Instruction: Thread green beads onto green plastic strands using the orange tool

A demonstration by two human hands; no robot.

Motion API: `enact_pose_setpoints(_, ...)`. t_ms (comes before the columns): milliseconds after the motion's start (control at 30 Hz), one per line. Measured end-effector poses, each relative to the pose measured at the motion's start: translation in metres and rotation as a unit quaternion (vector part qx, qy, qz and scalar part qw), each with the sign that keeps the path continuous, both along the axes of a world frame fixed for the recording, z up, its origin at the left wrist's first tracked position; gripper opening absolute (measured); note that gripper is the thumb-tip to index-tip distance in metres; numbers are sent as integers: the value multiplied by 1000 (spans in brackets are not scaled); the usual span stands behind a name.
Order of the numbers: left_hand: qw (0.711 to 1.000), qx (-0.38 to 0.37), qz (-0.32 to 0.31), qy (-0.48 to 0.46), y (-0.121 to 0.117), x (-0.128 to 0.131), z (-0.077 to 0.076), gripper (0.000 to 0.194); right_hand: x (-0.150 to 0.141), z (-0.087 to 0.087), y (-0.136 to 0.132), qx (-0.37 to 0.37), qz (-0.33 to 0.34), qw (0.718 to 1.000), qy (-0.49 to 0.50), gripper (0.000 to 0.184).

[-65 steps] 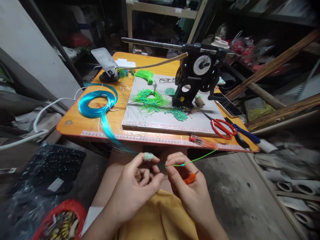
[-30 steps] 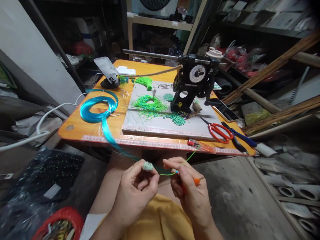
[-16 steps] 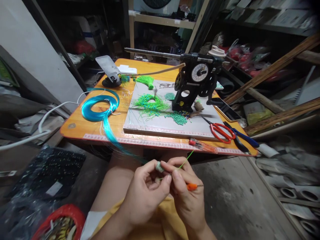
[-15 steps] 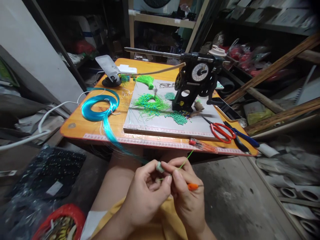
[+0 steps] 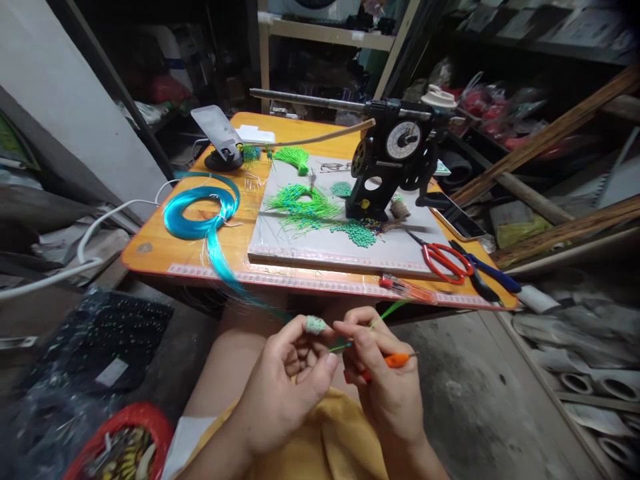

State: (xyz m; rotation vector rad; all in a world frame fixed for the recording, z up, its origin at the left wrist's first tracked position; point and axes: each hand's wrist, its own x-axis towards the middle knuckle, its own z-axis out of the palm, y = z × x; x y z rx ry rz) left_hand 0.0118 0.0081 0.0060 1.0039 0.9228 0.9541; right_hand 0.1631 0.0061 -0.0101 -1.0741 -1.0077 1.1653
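My left hand [image 5: 293,380] is curled, a patterned wrap [image 5: 315,325] round its forefinger. Its thumb and fingers close around the left end of a thin green cord [image 5: 339,348]; the exact pinch is partly hidden. My right hand [image 5: 385,380] faces it, pinching the cord near a small blue bead [image 5: 349,345] between thumb and forefinger. In its palm lies a tool with an orange handle [image 5: 397,360], a short thin metal tip pointing right. The cord's far end sticks out above the right knuckles, blurred. Both hands are over my lap, in front of the table edge.
On the orange table [image 5: 150,237] stand a black hand-cranked winder [image 5: 373,180] and a teal filament coil [image 5: 187,213]. A board [image 5: 300,250] bears green beaded cords [image 5: 303,203] and turquoise beads [image 5: 361,233]. Red-handled scissors [image 5: 447,263] and blue-handled pliers [image 5: 490,270] lie right.
My hands came together half a second ago and have since parted slightly, the right shifting a little right. The cord stretch between them shows again. The orange-handled tool stays in my right hand.
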Motion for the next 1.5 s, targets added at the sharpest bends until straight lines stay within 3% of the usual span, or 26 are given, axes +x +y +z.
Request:
enact_pose_setpoints(233, 996, 4, 42, 75, -2, -4, -2, 11, -3, -1, 1, -10, -8, 998, 57, 20)
enact_pose_setpoints(433, 990, 31, 112, 77, 0, 1, -2, 16, -5, 9, -3, 2, 61, 997, -40, 15)
enact_pose_setpoints(600, 993, 44, 100, 48, 0, -2, -2, 11, -4, 9, -3, 23, 49, 994, -97, 13)
enact_pose_setpoints(867, 989, 48, 92, 108, 1, -4, -3, 12, -7, 12, -1, 84, 32, 984, -154, 15)
enact_pose_setpoints(1033, 985, 51, 112, 118, 0, -3, -3, 7, -6, 9, -1, 66, 20, 986, -150, 14)
enact_pose_setpoints(1200, 987, 63, 103, 109, -1, -4, -8, 6, -9, 12, 2, 96, 19, 983, -155, 17)
enact_pose_setpoints(1500, 977, 86, 156, 115, 1, -2, -9, 9, -12, 15, 4, 80, 13, 989, -127, 16)
